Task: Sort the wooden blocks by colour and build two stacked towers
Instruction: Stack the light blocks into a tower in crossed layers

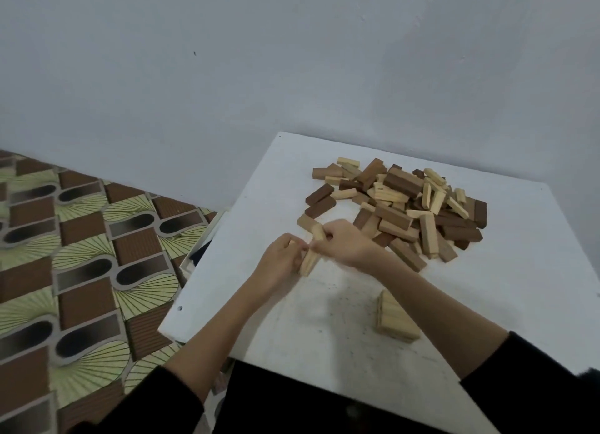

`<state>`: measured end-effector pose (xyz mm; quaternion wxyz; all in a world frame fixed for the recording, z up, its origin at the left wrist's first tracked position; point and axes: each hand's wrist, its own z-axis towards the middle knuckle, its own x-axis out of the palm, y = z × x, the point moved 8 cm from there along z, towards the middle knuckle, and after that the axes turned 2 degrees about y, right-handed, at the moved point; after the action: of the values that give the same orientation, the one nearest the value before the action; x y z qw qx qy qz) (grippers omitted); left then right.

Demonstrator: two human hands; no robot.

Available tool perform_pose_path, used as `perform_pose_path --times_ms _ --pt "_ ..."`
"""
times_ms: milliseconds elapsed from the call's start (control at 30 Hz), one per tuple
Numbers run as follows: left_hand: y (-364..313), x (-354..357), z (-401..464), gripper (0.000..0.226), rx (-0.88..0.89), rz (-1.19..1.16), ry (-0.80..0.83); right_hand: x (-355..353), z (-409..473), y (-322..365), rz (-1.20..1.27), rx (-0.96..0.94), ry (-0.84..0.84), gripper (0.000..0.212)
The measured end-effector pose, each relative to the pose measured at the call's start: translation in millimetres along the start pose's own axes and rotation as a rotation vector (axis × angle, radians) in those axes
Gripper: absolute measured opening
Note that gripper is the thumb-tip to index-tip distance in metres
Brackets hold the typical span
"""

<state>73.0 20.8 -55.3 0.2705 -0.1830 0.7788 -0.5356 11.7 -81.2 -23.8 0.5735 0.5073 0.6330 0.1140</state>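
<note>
A mixed pile of light and dark wooden blocks [406, 203] lies at the back of the white table [519, 287]. A short stack of light blocks [394, 318] stands near the front, just left of my right forearm. In the middle of the table my left hand [281, 260] and my right hand [344, 242] meet, both gripping light blocks [310, 261] held together between them. One more light block [306, 222] lies flat just behind my hands. Two dark blocks [319, 200] rest at the pile's left edge.
A plain pale wall runs behind the table. The floor on the left carries a brown and green patterned covering [81, 255]. The table's left edge [194, 271] is close to my left hand. Black sleeves cover both upper forearms.
</note>
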Motion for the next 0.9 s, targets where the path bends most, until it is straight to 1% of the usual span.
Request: perform_pose_path --times_ms 33,133,200,233,300,433,500,667,733,800,867,900 --pt "3 -1 -4 0.020 0.006 0.000 -0.007 6 -1 -1 -0.009 0.000 -0.005 0.030" --pt "-4 -8 -6 0.028 0.136 0.173 -0.035 12 -5 -3 -0.127 0.007 -0.060 0.033" --pt "-7 -14 -5 0.030 0.194 0.252 -0.038 10 -8 -4 -0.148 0.037 -0.089 0.022" --pt "-6 -16 -4 0.029 0.188 0.261 -0.025 8 -10 -5 -0.132 0.057 -0.108 0.020" --pt "-3 -19 -5 0.025 0.167 0.291 -0.019 4 -17 -9 -0.114 0.092 -0.140 0.027" --pt "-5 -29 -6 0.008 0.188 0.231 -0.137 8 -25 -16 -0.130 0.115 -0.164 0.038" --pt "-6 -28 -5 0.011 0.200 0.231 -0.143 11 -25 -19 -0.194 0.142 -0.167 0.041" --pt "-9 -23 -4 0.017 0.262 0.370 -0.140 15 -30 -15 -0.348 0.166 -0.107 0.040" --pt "-11 -26 -4 0.024 0.264 0.380 -0.088 14 -33 -15 -0.348 0.154 -0.117 0.036" --pt "-8 -24 -5 0.042 0.217 0.417 0.049 14 -35 -15 -0.306 0.121 -0.123 0.035" --pt "-2 -18 -9 0.062 0.181 0.497 0.183 19 -37 -16 -0.237 0.097 -0.103 0.044" --pt "-1 -15 -12 0.067 0.186 0.512 0.227 20 -38 -17 -0.202 0.089 -0.091 0.051"
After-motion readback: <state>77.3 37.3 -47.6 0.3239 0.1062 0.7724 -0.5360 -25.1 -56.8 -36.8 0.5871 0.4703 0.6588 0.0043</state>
